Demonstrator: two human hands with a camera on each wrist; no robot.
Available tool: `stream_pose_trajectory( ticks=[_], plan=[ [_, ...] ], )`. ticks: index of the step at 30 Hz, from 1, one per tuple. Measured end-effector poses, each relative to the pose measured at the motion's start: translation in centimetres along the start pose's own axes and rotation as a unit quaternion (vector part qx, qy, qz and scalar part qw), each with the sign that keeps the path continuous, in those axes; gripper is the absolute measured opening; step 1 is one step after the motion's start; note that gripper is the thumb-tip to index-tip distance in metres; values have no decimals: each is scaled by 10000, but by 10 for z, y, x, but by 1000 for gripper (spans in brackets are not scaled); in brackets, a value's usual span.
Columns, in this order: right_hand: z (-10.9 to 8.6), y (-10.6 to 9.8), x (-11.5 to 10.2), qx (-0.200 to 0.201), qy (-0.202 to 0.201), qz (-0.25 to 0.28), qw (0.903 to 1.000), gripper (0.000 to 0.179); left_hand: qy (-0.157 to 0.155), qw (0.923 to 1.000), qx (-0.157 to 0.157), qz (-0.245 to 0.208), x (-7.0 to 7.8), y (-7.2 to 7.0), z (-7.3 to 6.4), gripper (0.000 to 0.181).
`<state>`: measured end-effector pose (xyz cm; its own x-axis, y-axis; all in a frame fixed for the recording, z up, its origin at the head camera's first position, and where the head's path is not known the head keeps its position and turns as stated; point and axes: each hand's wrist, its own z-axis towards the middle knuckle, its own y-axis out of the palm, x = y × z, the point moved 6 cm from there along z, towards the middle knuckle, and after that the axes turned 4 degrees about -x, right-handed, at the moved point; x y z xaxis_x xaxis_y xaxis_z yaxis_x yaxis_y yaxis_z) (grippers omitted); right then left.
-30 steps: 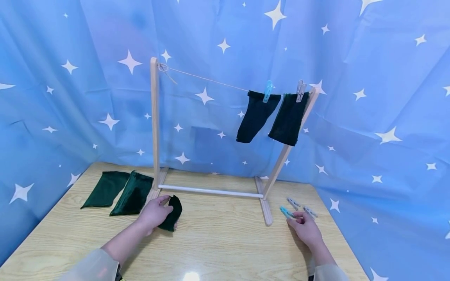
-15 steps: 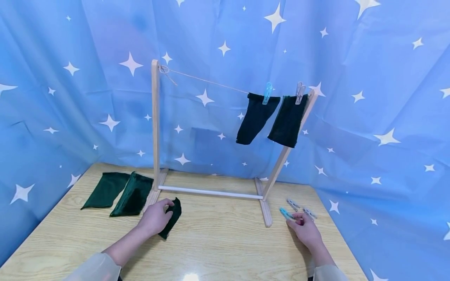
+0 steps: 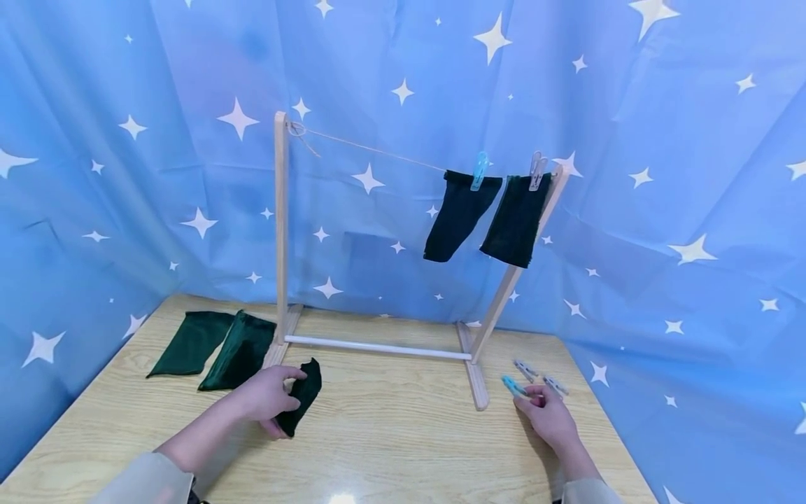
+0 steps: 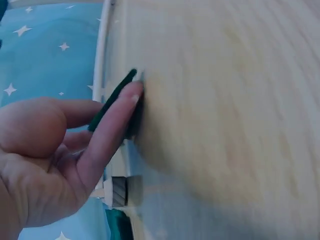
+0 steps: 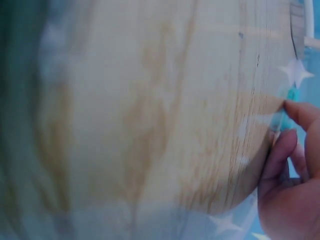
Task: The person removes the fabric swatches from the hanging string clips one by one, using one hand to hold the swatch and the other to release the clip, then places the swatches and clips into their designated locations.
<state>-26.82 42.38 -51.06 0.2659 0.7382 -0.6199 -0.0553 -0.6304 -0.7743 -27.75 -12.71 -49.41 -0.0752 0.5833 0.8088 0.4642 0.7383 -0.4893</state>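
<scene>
Low over the table, my left hand [image 3: 263,397] holds a small dark green cloth [image 3: 303,397] between thumb and fingers. In the left wrist view the cloth [image 4: 114,100] looks folded, its far part hidden by a finger. At the table's right side my right hand [image 3: 553,420] pinches a turquoise clothespin [image 3: 513,384] by one end. Two grey clothespins, one at the back [image 3: 525,369] and one [image 3: 555,384] beside my fingertips, lie close by. Two more green cloths, an outer one [image 3: 192,343] and an inner one [image 3: 239,352], lie flat on the left.
A wooden rack [image 3: 281,231] with a string [image 3: 371,148] stands at the back. From the string hang two dark cloths, a left one [image 3: 460,220] under a blue clothespin [image 3: 480,171] and a right one [image 3: 518,222] under a clear clothespin [image 3: 537,171]. A starry blue curtain [image 3: 378,63] surrounds the table.
My left hand has shifted slightly left and toward me, turning the cloth so it hangs more slanted. My right hand has stayed in place on the turquoise clothespin. The view has tilted slightly.
</scene>
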Motion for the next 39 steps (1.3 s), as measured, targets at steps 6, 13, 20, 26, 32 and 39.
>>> stream_pose_trajectory(
  ticks=[6,13,20,26,32,39],
  plan=[
    [0,3,1,-30,57,115,9999,51,-37,9985,98,543,-3,0,-3,68],
    [-1,4,3,-31,63,69,10000,53,506,9847,750,1491,3,-11,-5,61],
    [-1,4,2,-40,138,172,9997,51,1588,9431,875,2786,13,-20,-8,64],
    [-1,2,1,-19,89,103,9999,52,1396,9572,20,2536,3,-14,-3,85],
    [1,0,5,-23,86,16,10000,55,1310,9566,33,2603,-1,-16,5,84],
    [5,-1,6,-35,162,11,9999,56,1200,9542,97,2739,-2,-19,9,83]
  ],
)
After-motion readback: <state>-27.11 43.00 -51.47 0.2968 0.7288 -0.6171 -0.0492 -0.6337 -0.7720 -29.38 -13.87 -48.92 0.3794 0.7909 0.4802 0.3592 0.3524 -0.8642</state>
